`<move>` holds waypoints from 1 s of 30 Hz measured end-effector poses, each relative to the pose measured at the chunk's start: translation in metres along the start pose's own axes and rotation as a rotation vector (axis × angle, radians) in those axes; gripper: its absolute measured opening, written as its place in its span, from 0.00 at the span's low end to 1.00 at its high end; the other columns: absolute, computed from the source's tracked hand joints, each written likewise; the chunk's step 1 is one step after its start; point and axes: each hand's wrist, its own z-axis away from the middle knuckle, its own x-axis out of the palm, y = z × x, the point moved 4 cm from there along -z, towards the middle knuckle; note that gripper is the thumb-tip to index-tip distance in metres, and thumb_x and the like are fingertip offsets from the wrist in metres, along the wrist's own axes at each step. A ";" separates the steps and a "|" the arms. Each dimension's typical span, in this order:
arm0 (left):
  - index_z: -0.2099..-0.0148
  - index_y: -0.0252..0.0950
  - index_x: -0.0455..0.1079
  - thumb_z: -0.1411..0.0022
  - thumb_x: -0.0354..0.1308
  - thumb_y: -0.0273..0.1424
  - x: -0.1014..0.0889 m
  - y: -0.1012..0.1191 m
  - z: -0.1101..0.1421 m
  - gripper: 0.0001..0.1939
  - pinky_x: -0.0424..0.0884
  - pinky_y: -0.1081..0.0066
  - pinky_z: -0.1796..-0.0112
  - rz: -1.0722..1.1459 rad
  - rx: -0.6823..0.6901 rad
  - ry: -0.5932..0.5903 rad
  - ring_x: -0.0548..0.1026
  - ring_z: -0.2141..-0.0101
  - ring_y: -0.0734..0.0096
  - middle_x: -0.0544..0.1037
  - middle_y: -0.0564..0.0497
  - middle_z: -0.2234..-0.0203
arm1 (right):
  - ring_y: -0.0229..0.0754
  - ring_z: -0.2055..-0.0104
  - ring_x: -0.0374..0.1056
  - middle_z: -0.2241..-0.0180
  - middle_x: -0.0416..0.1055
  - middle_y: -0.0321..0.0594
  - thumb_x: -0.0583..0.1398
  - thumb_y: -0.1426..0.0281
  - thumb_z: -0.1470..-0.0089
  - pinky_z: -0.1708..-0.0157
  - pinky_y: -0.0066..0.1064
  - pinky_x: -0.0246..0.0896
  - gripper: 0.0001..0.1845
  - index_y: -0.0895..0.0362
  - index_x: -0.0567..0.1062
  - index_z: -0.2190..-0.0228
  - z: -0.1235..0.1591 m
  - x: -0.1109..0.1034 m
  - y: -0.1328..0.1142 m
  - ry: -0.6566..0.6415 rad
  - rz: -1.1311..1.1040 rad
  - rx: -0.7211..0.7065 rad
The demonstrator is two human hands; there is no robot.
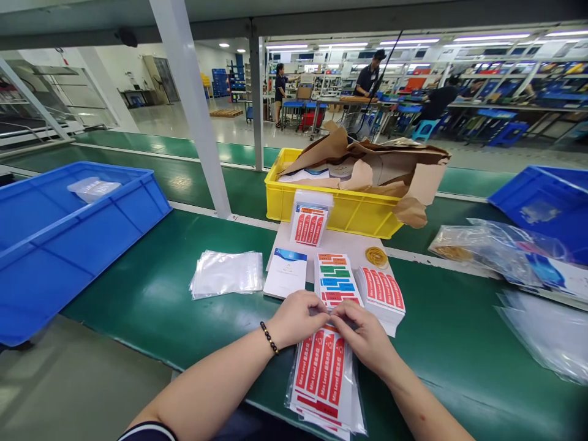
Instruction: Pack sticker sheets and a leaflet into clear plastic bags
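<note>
My left hand and my right hand meet at the top edge of a clear plastic bag holding red label sheets, which lies on the green table near me. Both hands pinch the bag's top edge, fingers closed. Just beyond my fingers lies a stack of multicoloured label sheets. A stack of red label sheets sits to its right. A white booklet lies to its left.
A pile of empty clear bags lies left of the booklet. A yellow bin with brown paper stands behind, a packed bag leaning on it. Rubber bands, blue bins, and loose plastic surround. People work far behind.
</note>
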 end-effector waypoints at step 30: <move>0.63 0.40 0.68 0.47 0.52 0.37 -0.073 0.008 0.019 0.10 0.64 0.74 0.67 -0.244 -0.013 0.349 0.69 0.69 0.70 0.73 0.53 0.69 | 0.44 0.42 0.46 0.48 0.59 0.50 0.52 0.53 0.52 0.44 0.38 0.40 0.34 0.63 0.60 0.50 0.038 0.032 -0.050 -0.165 0.313 -0.280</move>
